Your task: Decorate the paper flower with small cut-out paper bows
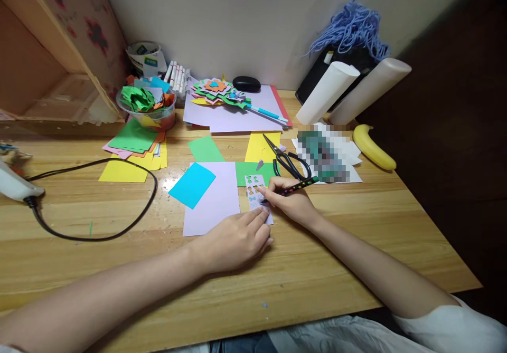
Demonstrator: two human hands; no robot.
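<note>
My right hand [295, 200] is closed around a black pen [297, 186] with coloured dots, its lower end down on a narrow pale sheet [255, 190] with rows of small bow shapes. The fingertips of my left hand [240, 239] are together, pressing the sheet's lower end to the table. Under the sheet's top part lies green paper [243, 169]. To its left, a blue paper piece [192, 185] rests on a lavender sheet [214, 218]. Black-handled scissors [287, 163] lie just beyond my right hand, near a small grey pointed piece [260, 165].
A tub of paper scraps [146, 107] and stacked coloured paper [132, 136] stand back left. A black cable [152, 200] loops at left. Layered paper flowers [216, 92] lie at the back. White rolls [327, 92], blue yarn [352, 28] and a banana [374, 147] are at right.
</note>
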